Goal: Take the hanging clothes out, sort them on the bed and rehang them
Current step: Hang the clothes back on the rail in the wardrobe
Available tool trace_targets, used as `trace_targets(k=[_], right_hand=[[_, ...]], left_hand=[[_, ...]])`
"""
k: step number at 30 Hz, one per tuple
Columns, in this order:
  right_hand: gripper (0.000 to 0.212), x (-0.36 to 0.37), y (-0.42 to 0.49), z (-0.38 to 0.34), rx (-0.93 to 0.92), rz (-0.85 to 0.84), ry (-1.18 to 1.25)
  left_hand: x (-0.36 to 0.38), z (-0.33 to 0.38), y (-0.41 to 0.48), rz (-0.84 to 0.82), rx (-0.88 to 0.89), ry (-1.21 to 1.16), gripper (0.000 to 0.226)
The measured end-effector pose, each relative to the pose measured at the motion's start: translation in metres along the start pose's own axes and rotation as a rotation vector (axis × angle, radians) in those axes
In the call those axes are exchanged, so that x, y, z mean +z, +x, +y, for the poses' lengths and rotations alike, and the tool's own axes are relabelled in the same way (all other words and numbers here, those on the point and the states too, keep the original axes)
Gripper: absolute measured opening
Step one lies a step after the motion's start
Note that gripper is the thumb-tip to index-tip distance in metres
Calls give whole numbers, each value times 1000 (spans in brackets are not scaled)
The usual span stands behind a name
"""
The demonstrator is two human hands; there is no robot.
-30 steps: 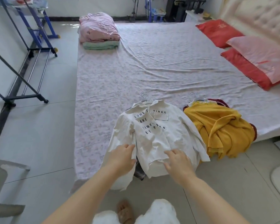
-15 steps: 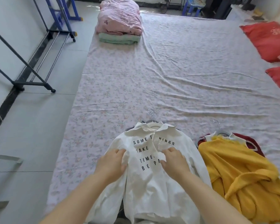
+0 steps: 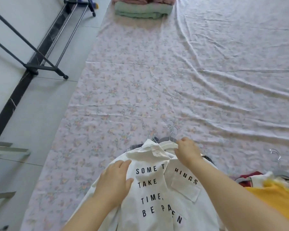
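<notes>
Grips the white hanger point(image 3: 168, 145) at the collar with the right hand point(image 3: 188, 152), fingers point(image 3: 182, 142) curled round the plastic arm just below the wire hooks point(image 3: 171, 129). Lays the left hand point(image 3: 114, 179) flat on the white shirt point(image 3: 157, 189), fingers point(image 3: 122, 165) straight and loose, holding nothing, only pressing the shoulder cloth down. Has the shirt lying front-up on the bed point(image 3: 157, 80), directly beneath both sets of fingers, printed lettering between them. Shows a plaid garment point(image 3: 153, 140) peeping out just beyond the right fingers, under the shirt, with several hooks stacked there. Leaves a yellow garment point(image 3: 282, 195) off to the right of the right fingers, near but apart, and a folded pile point(image 3: 143, 9) far ahead of both hands.

Appears to be freeing or squaring the shirt on its hanger for sorting. Risks dragging the plaid piece along too, with hooks stacked close and easily tangled. Risks stretching the collar by tugging the hanger arm sideways against the pinning left palm. Might slip off the thin plastic arm, gripped only at one end. Cannot judge overhang at the hem, cut off by the frame; could pull the heap floorward by hauling toward the body.
</notes>
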State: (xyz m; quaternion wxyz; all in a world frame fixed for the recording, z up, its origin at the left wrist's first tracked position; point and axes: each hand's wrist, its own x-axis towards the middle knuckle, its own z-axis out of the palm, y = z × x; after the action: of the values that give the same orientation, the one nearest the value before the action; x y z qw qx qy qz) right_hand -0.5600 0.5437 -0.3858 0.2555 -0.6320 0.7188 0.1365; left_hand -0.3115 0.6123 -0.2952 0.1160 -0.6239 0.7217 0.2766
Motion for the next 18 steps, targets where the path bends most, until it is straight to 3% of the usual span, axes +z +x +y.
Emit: trace_targets(k=[8,18], right_hand=[[30,56,40,11,33,-8,-50],[8,36,-33,7,38,204,378]], left_hand=[[25,-6,20,-7,-30,27,54],[23,9,0,41,48,-61,52]])
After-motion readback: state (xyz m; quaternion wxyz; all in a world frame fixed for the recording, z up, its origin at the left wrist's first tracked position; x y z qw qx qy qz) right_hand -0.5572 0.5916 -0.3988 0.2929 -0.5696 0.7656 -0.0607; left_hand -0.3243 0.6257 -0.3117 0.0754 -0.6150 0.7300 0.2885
